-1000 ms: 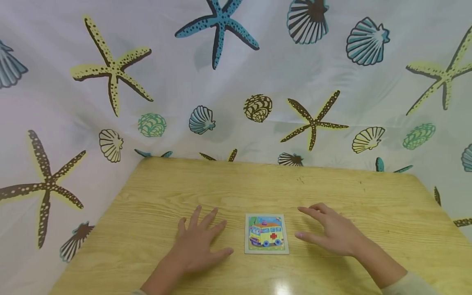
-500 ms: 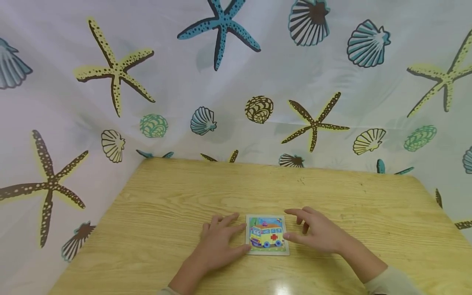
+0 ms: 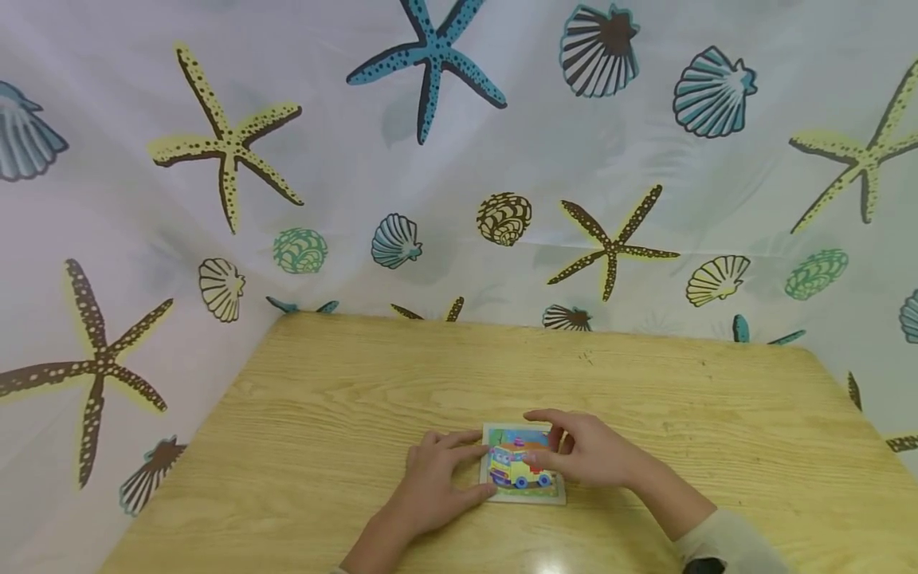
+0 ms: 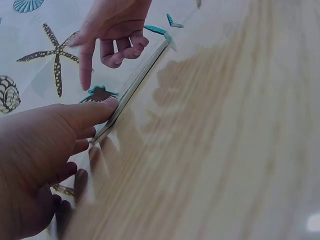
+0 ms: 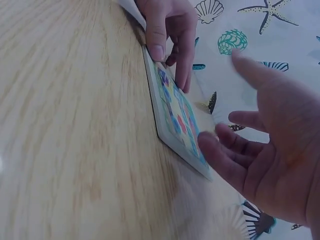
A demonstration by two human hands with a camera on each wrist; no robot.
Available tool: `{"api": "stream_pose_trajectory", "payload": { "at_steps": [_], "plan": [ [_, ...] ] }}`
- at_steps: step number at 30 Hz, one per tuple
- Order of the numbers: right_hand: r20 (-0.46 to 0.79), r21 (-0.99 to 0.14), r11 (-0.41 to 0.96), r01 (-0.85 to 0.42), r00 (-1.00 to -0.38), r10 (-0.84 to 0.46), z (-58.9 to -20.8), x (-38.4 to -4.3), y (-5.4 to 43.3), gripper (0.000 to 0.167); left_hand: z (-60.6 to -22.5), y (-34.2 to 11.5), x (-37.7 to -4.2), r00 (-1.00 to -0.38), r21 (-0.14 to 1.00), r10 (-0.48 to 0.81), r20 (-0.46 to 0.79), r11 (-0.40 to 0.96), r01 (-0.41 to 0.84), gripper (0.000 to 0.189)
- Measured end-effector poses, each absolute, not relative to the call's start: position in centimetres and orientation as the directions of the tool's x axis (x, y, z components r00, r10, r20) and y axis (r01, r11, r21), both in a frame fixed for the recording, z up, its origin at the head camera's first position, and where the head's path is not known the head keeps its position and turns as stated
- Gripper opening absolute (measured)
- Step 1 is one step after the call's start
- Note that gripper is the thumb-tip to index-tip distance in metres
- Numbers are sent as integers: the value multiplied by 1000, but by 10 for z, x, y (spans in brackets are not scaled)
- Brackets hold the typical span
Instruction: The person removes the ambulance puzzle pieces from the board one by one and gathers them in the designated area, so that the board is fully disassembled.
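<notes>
A small square picture board (image 3: 519, 480), which looks like a jigsaw puzzle in a pale frame, lies flat on the table with a cartoon ambulance facing up. At its left edge is my left hand (image 3: 436, 486); the thumb and forefinger touch the frame, and the other fingers spread beside it. My right hand (image 3: 594, 448) hovers over the board's right side, forefinger stretched out and thumb apart from it, covering the upper right corner. In the right wrist view nothing sits between the right hand's (image 5: 280, 155) fingers, and the board (image 5: 172, 107) shows its thickness.
The wood-grain table (image 3: 358, 375) stretches around the board on all sides. A white cloth (image 3: 459, 175) printed with starfish and shells hangs behind it and along both sides. A glare spot (image 3: 548, 562) shines near the front edge.
Both hands have moved inward from either side of the board. The left now touches its left edge, and the right has come over its right part. The board stays about where it was.
</notes>
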State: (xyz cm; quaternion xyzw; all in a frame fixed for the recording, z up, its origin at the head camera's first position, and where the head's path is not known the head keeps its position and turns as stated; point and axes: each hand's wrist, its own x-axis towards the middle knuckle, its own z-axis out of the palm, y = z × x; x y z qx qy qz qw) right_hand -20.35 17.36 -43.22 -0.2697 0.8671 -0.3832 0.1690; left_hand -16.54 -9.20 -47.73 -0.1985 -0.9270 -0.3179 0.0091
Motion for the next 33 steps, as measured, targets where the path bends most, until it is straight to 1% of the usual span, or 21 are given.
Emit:
{"api": "stream_pose_trajectory", "payload": {
  "at_steps": [4, 6, 11, 15, 18, 22, 28, 33],
  "plan": [
    [-121, -827, 495, -266, -776, -618, -441, -209, 163, 60, -483, -93, -165, -932, 657, 342, 121, 676, 334, 55],
    [-134, -838, 485, -251, -767, -627, -444, -211, 160, 59, -484, -93, -164, -933, 678, 342, 109, 661, 321, 55],
    [-138, -837, 485, -254, -759, -636, -446, -214, 153, 57, -485, -94, -164, -927, 690, 356, 116, 642, 333, 57],
    [-126, -795, 518, -316, -749, -650, -444, -219, 146, 51, -483, -97, -164, -926, 683, 356, 128, 645, 343, 57],
    [-102, -734, 550, -399, -736, -669, -442, -225, 141, 45, -482, -99, -165, -922, 682, 362, 137, 640, 353, 57],
    [-108, -658, 585, -474, -710, -696, -440, -234, 137, 39, -482, -100, -164, -915, 686, 378, 140, 629, 365, 57],
    [-156, -606, 588, -536, -645, -748, -441, -246, 136, 37, -484, -100, -163, -914, 692, 386, 127, 625, 360, 57],
    [-158, -585, 572, -576, -611, -776, -438, -255, 132, 38, -483, -103, -163, -917, 694, 378, 125, 628, 353, 55]
  ]
}}
